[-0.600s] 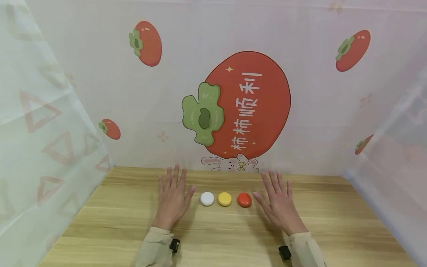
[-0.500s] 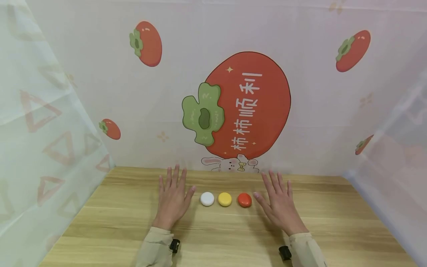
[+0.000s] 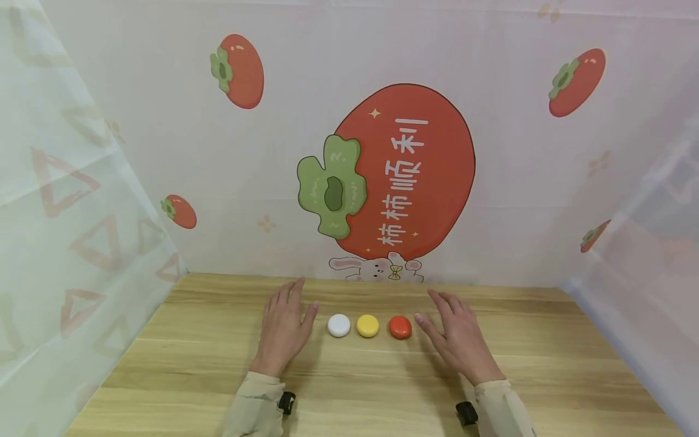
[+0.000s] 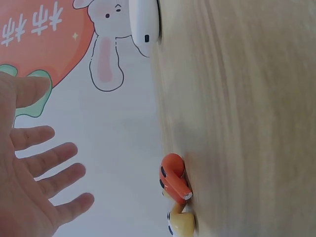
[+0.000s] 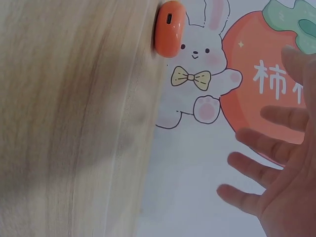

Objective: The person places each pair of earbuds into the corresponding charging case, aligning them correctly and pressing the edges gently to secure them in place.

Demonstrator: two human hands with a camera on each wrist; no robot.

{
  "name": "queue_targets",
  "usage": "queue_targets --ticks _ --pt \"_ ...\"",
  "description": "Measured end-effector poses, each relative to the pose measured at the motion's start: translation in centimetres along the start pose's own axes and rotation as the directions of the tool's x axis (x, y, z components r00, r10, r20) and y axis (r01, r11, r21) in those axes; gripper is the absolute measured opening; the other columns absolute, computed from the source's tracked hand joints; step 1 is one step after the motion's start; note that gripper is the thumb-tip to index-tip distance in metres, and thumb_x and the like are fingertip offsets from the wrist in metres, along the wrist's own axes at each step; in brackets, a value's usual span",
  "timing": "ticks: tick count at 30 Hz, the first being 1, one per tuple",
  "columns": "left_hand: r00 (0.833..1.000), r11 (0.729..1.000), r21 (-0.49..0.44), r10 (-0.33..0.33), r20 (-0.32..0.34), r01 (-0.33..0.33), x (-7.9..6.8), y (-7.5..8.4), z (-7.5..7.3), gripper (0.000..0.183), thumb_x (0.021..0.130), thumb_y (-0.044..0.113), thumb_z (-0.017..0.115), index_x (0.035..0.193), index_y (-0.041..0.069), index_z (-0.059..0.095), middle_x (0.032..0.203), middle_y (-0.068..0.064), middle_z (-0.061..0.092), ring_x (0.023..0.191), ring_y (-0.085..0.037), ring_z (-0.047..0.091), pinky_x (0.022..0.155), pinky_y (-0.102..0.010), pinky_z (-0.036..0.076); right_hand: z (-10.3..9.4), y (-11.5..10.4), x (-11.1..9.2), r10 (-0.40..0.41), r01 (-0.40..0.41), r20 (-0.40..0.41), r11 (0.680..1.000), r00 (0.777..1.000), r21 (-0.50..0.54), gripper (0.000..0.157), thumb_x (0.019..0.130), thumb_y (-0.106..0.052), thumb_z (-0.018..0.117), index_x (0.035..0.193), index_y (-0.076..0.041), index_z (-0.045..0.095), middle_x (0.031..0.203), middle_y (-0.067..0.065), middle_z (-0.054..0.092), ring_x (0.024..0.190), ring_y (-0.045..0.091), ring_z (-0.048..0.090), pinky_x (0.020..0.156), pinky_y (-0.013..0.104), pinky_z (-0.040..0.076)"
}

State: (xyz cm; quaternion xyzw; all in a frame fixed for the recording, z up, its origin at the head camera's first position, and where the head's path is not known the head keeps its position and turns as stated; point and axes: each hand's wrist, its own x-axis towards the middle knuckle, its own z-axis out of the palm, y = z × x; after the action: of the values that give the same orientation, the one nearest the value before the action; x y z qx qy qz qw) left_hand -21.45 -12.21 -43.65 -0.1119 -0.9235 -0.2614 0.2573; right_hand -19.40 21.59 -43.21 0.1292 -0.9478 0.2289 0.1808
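Note:
Three rounded earbud charging cases lie in a row on the table: a white case (image 3: pixel 339 326), a yellow case (image 3: pixel 368 326) and a red case (image 3: pixel 400 327). Just left of the white one is my left hand (image 3: pixel 282 334), holding nothing, its fingers loosely bent. My right hand (image 3: pixel 457 343) is likewise relaxed, with the thumb tip close to the red case. In the left wrist view, an orange earbud (image 4: pixel 173 175) and a yellow earbud (image 4: pixel 181 223) lie on the wood near my left hand; the head view hides them behind that hand.
The wooden table (image 3: pixel 349 388) ends at a white cloth backdrop (image 3: pixel 262 152) printed with persimmons and a rabbit. Pale cloth side walls stand at the left (image 3: pixel 65 243) and right (image 3: pixel 655 243). Each wrist carries a black strap piece (image 3: pixel 286 402).
The fingers of both hands were straight and spread; now they are bent and drawn closer together. The wrists stay in place and the three cases have not moved.

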Motion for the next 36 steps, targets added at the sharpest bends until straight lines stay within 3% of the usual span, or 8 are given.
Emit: queue_targets --ticks 5,15,25,36 --pt "0.999 0.999 -0.043 -0.026 0.028 0.027 0.0 0.2 0.2 0.058 0.099 0.025 0.068 0.144 -0.005 0.048 0.133 -0.03 0.056 0.126 -0.048 0.05 0.106 -0.064 0.036 -0.1 -0.1 0.0 0.016 -0.016 0.002 1.0 1.0 0.006 0.062 0.101 -0.046 0.06 0.144 -0.002 0.053 0.135 0.023 0.055 0.126 0.044 0.049 0.103 0.064 0.038" --pt "0.992 0.994 -0.096 -0.045 0.118 0.056 -0.2 1.0 1.2 0.053 0.098 0.025 0.068 0.14 -0.004 0.054 0.132 -0.028 0.058 0.125 -0.046 0.052 0.104 -0.059 0.042 0.0 0.0 0.1 -0.001 0.001 -0.001 1.0 1.0 0.007 0.055 0.098 -0.039 0.067 0.138 -0.002 0.058 0.122 0.016 0.062 0.113 0.037 0.058 0.097 0.059 0.044" --pt "0.963 0.979 -0.145 -0.105 0.247 0.144 -0.5 1.6 1.7 0.054 0.1 0.033 0.065 0.143 0.003 0.054 0.137 -0.02 0.057 0.128 -0.038 0.052 0.103 -0.055 0.044 0.0 -0.1 0.2 -0.004 0.004 0.0 1.0 1.0 0.0 0.056 0.095 -0.033 0.073 0.139 -0.003 0.057 0.115 0.015 0.063 0.104 0.034 0.06 0.09 0.055 0.048" --pt "0.954 0.983 -0.141 -0.076 0.289 0.121 -0.7 1.5 2.0 0.055 0.098 0.033 0.068 0.141 0.0 0.055 0.141 -0.021 0.054 0.134 -0.041 0.047 0.106 -0.058 0.041 0.1 -0.8 0.1 0.008 -0.008 0.028 1.0 1.0 0.017 0.058 0.092 -0.031 0.076 0.14 -0.004 0.057 0.115 0.014 0.062 0.103 0.033 0.058 0.088 0.054 0.049"
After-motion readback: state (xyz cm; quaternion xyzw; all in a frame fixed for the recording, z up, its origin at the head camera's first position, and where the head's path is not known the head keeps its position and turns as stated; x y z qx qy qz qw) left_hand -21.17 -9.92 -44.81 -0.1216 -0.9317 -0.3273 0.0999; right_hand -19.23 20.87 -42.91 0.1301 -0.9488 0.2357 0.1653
